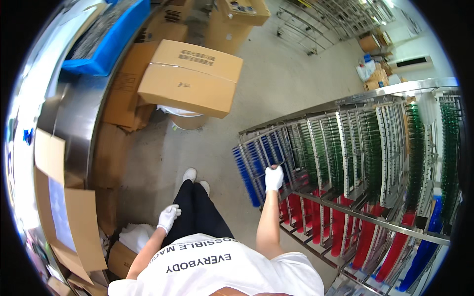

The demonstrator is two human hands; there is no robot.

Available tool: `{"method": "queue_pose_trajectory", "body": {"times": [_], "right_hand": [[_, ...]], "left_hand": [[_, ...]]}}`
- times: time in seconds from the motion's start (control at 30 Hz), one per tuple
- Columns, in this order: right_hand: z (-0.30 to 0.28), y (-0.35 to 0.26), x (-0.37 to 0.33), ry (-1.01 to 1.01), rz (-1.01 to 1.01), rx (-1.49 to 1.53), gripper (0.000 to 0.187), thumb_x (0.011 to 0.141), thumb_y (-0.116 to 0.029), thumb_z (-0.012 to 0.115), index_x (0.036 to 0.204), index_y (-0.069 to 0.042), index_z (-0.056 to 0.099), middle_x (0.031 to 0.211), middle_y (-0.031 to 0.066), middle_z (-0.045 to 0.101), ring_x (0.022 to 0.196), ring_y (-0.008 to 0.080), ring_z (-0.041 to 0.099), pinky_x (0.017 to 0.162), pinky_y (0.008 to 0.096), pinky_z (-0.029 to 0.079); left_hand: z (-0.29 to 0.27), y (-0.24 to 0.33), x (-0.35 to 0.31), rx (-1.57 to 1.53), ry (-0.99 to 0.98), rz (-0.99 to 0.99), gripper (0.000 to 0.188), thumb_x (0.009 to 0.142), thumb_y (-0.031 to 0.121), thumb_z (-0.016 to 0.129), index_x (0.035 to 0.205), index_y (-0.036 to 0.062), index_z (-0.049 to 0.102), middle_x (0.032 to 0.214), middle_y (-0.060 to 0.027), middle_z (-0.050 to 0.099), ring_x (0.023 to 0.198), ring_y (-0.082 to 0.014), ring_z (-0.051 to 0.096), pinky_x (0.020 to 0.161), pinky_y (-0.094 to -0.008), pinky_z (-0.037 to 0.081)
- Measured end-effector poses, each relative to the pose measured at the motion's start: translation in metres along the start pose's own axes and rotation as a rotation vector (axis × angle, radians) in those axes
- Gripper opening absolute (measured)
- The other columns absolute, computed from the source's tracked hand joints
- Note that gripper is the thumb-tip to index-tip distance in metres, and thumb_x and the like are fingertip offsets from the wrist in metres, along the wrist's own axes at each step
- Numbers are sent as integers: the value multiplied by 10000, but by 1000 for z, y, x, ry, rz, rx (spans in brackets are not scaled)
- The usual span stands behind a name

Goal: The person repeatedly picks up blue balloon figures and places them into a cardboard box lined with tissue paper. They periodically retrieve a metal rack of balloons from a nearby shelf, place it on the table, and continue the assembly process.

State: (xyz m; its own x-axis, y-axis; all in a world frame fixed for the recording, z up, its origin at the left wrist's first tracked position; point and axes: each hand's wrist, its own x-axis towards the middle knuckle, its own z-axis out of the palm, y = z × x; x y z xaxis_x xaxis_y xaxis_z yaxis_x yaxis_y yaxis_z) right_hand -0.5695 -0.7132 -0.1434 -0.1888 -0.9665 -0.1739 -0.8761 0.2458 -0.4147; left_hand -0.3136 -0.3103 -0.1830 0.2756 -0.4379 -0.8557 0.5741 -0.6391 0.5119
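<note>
My right hand, in a white glove, is closed around a thin metal bar at the near left end of a hanging rack. Rows of small shiny blue pieces line this rack; their kind is too small to make out. My left hand, also gloved in white, hangs beside my left thigh. Its fingers are curled together, with nothing visible in them. Racks of green pieces stand in line to the right of the blue one. Below them hang red pieces.
A metal trolley frame carries the racks. Ahead, a taped cardboard box sits on a round drum. At left runs a steel table with a blue bin and an opened carton. More wire trolleys stand far off.
</note>
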Motion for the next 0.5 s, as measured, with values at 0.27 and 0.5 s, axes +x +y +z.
{"method": "queue_pose_trajectory", "body": {"times": [0.27,0.5], "right_hand": [[1,-69,-143,-416,-334,518,194,797,-113,718,895,-23,576,732,62,581,684,183,553,667,329,470],[-90,-246,-204,-445,-977,445,176,777,-61,707,873,-37,561,718,52,549,662,159,525,635,322,456]], "left_hand": [[-63,106,-132,614,919,737,381,934,141,577,1304,52,575,1326,-139,578,1268,-285,510,1112,-383,359],[-191,132,-281,925,1536,443,698,753,291,777,1342,38,501,1390,-176,489,1347,-361,393,1121,-555,262]]}}
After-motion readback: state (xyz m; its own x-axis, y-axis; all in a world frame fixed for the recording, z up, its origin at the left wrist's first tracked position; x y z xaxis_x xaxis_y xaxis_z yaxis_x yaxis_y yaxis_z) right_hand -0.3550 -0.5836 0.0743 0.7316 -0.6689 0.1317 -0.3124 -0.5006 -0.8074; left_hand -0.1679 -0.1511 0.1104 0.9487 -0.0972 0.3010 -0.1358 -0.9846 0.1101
